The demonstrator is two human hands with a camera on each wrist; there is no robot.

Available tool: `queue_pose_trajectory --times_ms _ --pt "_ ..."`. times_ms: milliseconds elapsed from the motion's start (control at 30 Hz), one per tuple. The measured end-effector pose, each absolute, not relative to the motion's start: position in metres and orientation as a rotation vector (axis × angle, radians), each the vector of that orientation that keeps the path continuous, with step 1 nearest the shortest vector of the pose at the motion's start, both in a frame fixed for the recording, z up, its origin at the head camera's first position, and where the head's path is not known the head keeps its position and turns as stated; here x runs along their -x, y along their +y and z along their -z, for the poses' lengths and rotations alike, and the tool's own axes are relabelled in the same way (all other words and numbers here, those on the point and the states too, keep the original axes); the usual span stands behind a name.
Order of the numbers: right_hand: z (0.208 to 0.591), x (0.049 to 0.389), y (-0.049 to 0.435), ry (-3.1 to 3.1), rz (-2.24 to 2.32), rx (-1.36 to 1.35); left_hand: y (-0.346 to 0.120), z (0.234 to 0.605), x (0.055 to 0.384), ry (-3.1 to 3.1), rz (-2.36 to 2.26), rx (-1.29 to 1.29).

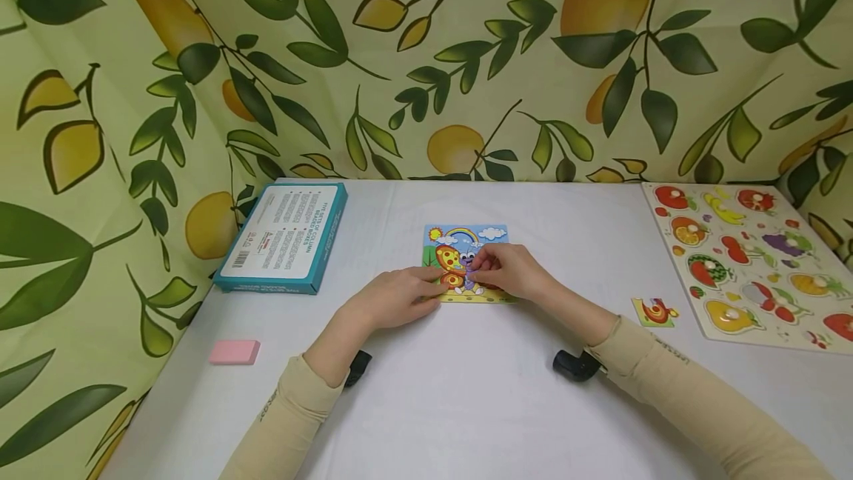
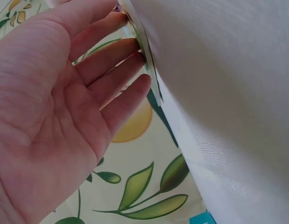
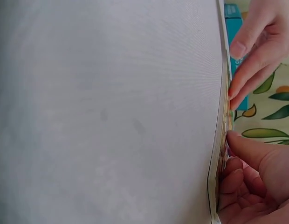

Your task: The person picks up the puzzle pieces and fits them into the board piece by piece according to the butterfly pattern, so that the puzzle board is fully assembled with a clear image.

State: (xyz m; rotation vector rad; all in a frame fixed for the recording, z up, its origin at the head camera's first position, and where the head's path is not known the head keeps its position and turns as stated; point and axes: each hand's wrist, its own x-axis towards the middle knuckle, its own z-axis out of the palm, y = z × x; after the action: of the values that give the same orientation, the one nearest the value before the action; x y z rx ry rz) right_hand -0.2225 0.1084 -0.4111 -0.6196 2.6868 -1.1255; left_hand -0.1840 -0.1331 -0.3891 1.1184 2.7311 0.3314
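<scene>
A butterfly jigsaw puzzle with a rainbow, sun and clouds lies flat on the white table in the head view. My left hand rests its fairly straight fingertips on the puzzle's left part; the left wrist view shows this hand with its fingers extended to the board. Over the middle and right of the puzzle, my right hand has curled fingers and pinches a small purple puzzle piece, mostly hidden by the fingers. A loose puzzle piece, red and orange on green, lies right of the right forearm.
A teal and white box lies at the back left, with a pink block in front of it. A fruit peg board covers the right side. Black curved objects show by both wrists. A patterned curtain hangs behind.
</scene>
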Motion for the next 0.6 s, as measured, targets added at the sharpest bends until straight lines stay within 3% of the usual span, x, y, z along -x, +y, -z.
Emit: queue_pose_trajectory --times_ms 600 --pt "0.404 0.215 0.124 2.579 1.059 0.825 -0.120 0.387 0.184 2.631 -0.301 -1.229"
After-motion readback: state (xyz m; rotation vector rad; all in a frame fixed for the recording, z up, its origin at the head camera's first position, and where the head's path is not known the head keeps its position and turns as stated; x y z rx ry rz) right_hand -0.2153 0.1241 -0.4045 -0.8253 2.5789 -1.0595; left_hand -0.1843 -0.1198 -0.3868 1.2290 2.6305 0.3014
